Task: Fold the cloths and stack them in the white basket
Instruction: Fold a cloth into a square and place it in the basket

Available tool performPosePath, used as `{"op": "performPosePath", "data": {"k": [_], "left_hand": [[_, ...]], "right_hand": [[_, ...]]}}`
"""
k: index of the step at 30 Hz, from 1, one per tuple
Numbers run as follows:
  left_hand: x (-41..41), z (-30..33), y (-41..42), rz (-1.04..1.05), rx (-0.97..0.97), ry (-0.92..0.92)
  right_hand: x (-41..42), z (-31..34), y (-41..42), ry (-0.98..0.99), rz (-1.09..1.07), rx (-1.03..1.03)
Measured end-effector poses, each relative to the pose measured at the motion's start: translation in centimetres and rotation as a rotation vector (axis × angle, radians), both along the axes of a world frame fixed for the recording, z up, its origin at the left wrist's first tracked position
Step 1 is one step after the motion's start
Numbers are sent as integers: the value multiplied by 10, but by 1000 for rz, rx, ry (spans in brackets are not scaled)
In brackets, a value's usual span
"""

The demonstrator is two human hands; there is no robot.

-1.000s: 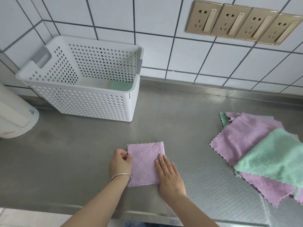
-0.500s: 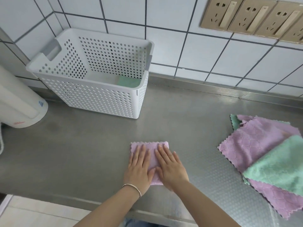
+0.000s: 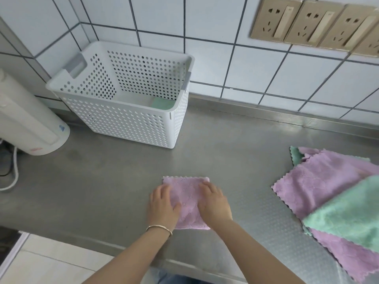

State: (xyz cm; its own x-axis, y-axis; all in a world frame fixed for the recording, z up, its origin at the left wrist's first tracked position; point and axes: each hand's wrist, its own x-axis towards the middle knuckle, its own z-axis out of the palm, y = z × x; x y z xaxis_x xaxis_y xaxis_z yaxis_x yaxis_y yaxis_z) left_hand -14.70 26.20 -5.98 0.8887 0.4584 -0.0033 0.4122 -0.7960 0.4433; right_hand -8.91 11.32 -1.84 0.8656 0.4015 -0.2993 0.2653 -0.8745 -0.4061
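A folded purple cloth (image 3: 185, 194) lies on the steel counter near the front edge. My left hand (image 3: 163, 206) grips its left side with curled fingers, and my right hand (image 3: 214, 203) grips its right side the same way. The white perforated basket (image 3: 123, 124) stands at the back left against the tiled wall. A folded green cloth (image 3: 163, 103) lies in the basket's right end. At the right a loose pile holds unfolded purple cloths (image 3: 320, 181) and a green cloth (image 3: 348, 214) on top.
A white appliance (image 3: 26, 124) with a cord (image 3: 14, 173) stands left of the basket. Wall sockets (image 3: 313, 23) sit high on the tiles at the right. The counter's front edge (image 3: 127, 245) runs just below my wrists.
The hands went from pressing flat on the middle of the purple cloth to holding its two sides with curled fingers. The camera view shifted left and closer.
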Motion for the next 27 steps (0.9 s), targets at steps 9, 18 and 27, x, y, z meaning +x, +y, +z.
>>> {"op": "performPosePath", "data": {"k": [9, 18, 27], "left_hand": [[-8, 14, -1, 412, -285, 180], [-17, 28, -10, 447, -383, 181], [-33, 97, 17, 473, -1015, -221]], "right_hand": [[1, 6, -10, 504, -544, 272], [-20, 7, -8, 494, -448, 281], [-27, 108, 23, 228, -277, 769]]}}
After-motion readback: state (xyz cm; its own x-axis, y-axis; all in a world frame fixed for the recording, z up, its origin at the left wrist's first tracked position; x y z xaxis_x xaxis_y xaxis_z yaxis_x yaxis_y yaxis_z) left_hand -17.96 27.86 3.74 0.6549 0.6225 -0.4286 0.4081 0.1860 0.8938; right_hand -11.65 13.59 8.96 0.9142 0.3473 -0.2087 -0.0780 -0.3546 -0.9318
